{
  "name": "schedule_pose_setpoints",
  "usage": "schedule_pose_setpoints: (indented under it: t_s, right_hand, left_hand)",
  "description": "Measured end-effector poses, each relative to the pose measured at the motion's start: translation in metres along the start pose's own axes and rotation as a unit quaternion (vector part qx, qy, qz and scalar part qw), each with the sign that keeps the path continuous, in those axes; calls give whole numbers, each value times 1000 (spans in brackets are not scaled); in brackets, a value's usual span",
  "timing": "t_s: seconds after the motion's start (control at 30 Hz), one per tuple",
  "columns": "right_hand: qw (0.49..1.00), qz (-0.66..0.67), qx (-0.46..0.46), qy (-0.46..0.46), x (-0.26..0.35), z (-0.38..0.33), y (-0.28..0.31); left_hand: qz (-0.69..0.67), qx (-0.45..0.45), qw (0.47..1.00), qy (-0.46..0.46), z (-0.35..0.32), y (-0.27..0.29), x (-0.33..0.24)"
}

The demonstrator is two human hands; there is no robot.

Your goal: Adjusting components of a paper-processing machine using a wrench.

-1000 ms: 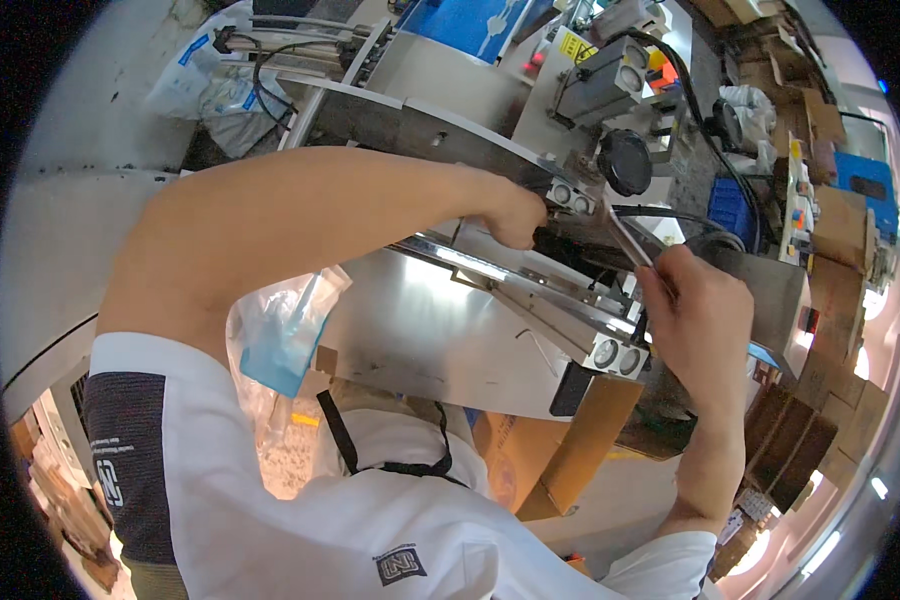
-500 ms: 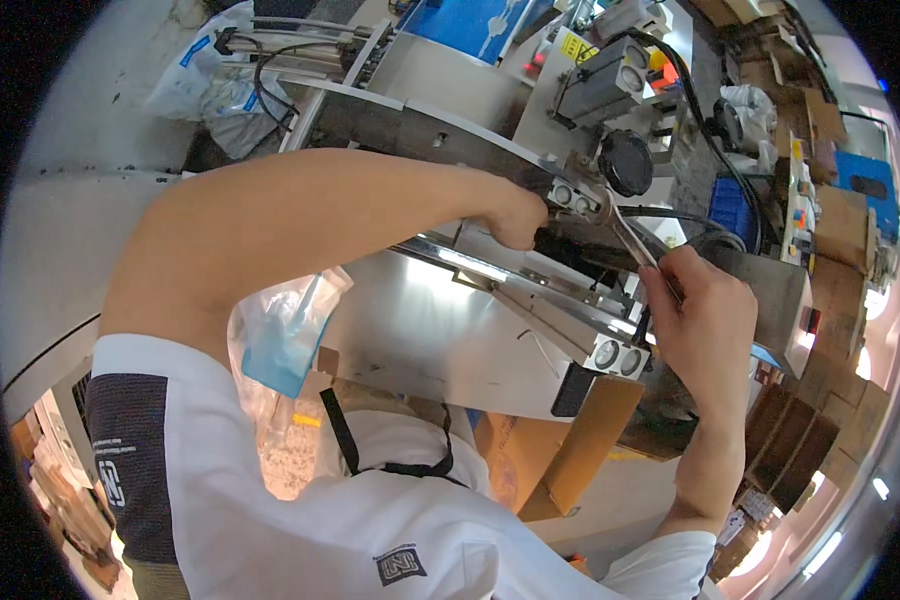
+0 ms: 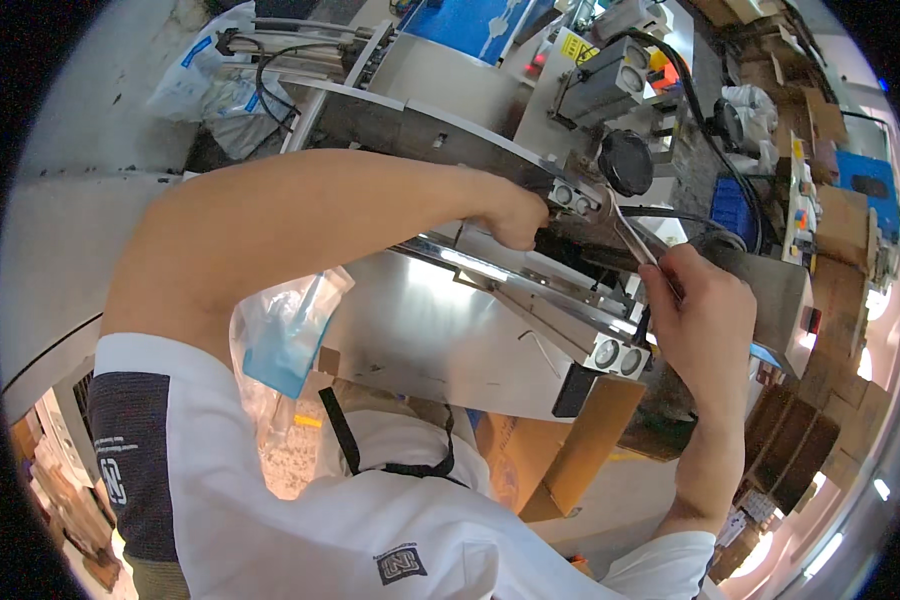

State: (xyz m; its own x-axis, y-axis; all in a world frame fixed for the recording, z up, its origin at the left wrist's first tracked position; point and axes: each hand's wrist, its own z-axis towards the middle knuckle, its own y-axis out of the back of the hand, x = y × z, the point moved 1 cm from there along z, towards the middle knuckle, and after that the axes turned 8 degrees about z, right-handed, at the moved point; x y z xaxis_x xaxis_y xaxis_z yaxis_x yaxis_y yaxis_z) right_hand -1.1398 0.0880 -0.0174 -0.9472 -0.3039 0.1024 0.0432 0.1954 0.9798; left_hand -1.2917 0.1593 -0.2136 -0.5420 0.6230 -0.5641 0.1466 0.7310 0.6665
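Thin silvery metal tool (image 3: 632, 238) — slender, tweezer-like, shiny steel — sits in my right hand (image 3: 705, 325), slanting up and to the left from the fist toward the black round knob (image 3: 626, 162) on the grey metal packaging machine (image 3: 530, 200). Its far tip lies near the dark gap just below the knob; whether the tip touches anything there I cannot tell. Right fingers (image 3: 670, 275) are curled tight around the tool's lower shaft, thumb side up, no gap visible.

My left hand (image 3: 515, 215) reaches across from the left, forearm bare, and rests against the dark slot of the machine just left of the tool. Its fingers are bent inward and tucked into the slot, so I cannot tell whether they grip anything.

Below both hands: a long polished steel rail (image 3: 530, 290) runs diagonally down to the right, ending in a block with two round silver fittings (image 3: 618, 356). Beneath it, a flat brushed steel panel (image 3: 420, 340).

Further out — a clear plastic bag with blue contents (image 3: 285, 330) hangs by my left upper arm, against my white short-sleeved shirt (image 3: 270, 520). A brown cardboard box (image 3: 570, 450) stands below the rail's end. A blue plastic crate (image 3: 735, 205) and stacked flattened cardboard (image 3: 850, 230) lie to the right. Black cables (image 3: 700, 110) loop over the machine's top.
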Motion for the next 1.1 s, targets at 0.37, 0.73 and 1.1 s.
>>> schedule_pose_setpoints:
  t_s: [0.37,0.73,1.1]
  right_hand:
    - [996,48,-71,0,0,-21,25]
    - [846,520,113,-30,-42,-189,-29]
    - [859,476,32,-185,-30,-225,-321]
  left_hand:
    - [-24,-15,999,-24,11,-7,9]
    - [44,85,995,-10,-33,27,5]
    - [-499,-237,822,137,-186,-37,-162]
